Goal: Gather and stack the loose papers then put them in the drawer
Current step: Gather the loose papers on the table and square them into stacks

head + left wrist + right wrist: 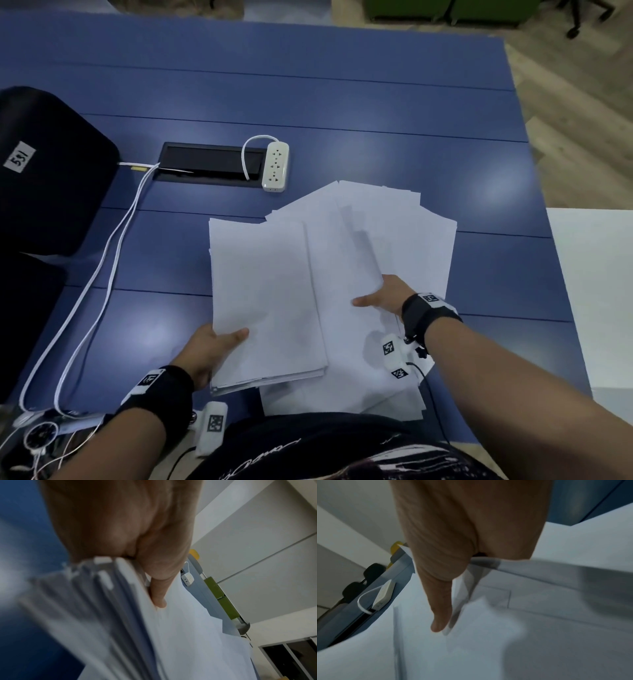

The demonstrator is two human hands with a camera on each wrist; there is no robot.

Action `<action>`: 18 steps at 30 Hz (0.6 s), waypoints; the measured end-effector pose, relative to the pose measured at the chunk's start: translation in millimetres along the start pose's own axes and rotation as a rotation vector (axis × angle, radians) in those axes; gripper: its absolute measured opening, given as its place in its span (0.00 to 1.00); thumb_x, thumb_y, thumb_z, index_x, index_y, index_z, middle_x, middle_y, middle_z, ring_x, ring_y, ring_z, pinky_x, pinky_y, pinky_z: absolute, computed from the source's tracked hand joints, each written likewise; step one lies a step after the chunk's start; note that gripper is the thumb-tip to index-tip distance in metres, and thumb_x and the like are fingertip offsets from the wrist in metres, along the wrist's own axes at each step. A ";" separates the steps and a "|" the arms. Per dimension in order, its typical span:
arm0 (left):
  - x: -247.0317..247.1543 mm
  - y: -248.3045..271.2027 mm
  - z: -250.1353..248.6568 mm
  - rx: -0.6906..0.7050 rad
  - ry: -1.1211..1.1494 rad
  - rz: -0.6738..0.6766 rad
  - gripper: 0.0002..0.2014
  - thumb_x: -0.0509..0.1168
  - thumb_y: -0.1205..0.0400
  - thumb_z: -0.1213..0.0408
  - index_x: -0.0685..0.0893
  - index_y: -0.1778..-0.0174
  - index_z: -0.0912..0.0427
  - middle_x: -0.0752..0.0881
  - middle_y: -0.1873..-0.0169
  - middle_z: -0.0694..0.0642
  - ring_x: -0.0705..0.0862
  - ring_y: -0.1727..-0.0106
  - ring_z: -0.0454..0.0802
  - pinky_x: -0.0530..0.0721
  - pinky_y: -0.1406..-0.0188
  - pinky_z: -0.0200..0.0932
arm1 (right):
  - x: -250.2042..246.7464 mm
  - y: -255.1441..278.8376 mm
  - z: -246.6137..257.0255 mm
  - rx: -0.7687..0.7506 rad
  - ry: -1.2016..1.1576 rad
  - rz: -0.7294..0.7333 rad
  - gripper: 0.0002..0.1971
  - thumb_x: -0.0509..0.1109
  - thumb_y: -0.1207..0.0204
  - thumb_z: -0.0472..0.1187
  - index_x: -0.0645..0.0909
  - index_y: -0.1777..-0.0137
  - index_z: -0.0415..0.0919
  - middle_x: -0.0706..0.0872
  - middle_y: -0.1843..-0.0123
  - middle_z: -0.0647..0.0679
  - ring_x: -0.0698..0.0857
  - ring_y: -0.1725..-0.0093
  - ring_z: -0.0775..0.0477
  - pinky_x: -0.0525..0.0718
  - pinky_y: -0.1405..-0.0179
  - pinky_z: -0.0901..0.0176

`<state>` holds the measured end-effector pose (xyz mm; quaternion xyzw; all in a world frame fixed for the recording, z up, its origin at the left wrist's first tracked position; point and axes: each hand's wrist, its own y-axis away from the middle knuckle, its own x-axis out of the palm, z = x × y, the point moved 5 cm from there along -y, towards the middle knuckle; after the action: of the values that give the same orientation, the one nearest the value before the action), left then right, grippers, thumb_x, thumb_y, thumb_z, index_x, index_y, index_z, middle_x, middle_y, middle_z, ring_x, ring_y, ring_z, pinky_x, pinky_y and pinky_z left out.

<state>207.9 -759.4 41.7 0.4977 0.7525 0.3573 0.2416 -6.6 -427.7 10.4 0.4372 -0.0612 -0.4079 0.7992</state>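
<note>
A thick stack of white papers point(267, 294) is lifted off the blue table point(342, 102), with my left hand point(219, 346) gripping its near left corner, thumb on top. In the left wrist view my left hand point(154, 582) pinches the fanned sheet edges of the stack point(120, 615). My right hand point(380, 296) grips a few sheets point(346, 246) at their right edge, thumb on top, over the loose papers point(411, 233) that lie spread on the table. The right wrist view shows my right hand point(441, 609) clamped on the sheets point(488, 622). No drawer is visible.
A white power strip point(275, 166) lies beside a black cable hatch point(209, 164) behind the papers. A black case point(51, 171) sits at the left, with white cables point(113, 246) running toward me. A white surface point(596, 291) adjoins the table's right edge.
</note>
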 end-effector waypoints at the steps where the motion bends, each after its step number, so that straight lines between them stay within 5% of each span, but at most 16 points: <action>1: 1.8 0.5 -0.9 0.000 0.000 0.007 0.15 0.73 0.13 0.72 0.87 0.30 0.69 0.95 0.41 0.64 0.94 0.39 0.64 0.95 0.53 0.43 | 4.2 -0.5 2.8 -0.008 0.027 -0.011 0.29 0.92 0.34 0.42 0.89 0.34 0.38 0.93 0.37 0.45 0.90 0.35 0.40 0.86 0.34 0.50; 9: -8.1 4.4 -10.0 0.023 -0.008 -0.025 0.13 0.73 0.14 0.71 0.89 0.33 0.67 0.96 0.42 0.63 0.95 0.41 0.63 0.94 0.50 0.46 | 13.6 -2.0 9.9 -0.041 0.010 -0.089 0.21 0.85 0.27 0.34 0.87 0.35 0.35 0.91 0.38 0.37 0.89 0.38 0.35 0.87 0.36 0.46; 12: -25.3 8.8 -21.4 0.062 0.026 -0.106 0.07 0.73 0.14 0.71 0.90 0.40 0.64 0.97 0.49 0.59 0.97 0.51 0.56 0.94 0.58 0.43 | -8.9 8.0 3.2 -0.020 -0.148 -0.152 0.17 0.84 0.27 0.29 0.88 0.39 0.36 0.92 0.39 0.37 0.90 0.39 0.35 0.87 0.38 0.47; 15: -51.1 7.9 -30.4 0.113 0.042 -0.220 0.07 0.73 0.14 0.73 0.90 0.41 0.67 0.97 0.54 0.57 0.93 0.53 0.59 0.90 0.51 0.50 | -45.2 24.9 -2.8 -0.002 -0.296 -0.180 0.20 0.84 0.26 0.29 0.88 0.35 0.35 0.93 0.36 0.40 0.90 0.36 0.37 0.85 0.27 0.40; 18: -72.3 5.6 -35.1 0.130 0.056 -0.278 0.07 0.74 0.15 0.73 0.90 0.42 0.67 0.96 0.53 0.60 0.91 0.52 0.61 0.88 0.46 0.53 | -85.0 45.3 -6.8 -0.016 -0.358 -0.209 0.21 0.85 0.26 0.33 0.88 0.33 0.37 0.95 0.38 0.42 0.92 0.37 0.38 0.86 0.28 0.38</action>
<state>213.9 -835.1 68.7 0.3934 0.8419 0.2848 0.2352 -32.5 -350.4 62.2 0.3552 -0.1534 -0.5603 0.7323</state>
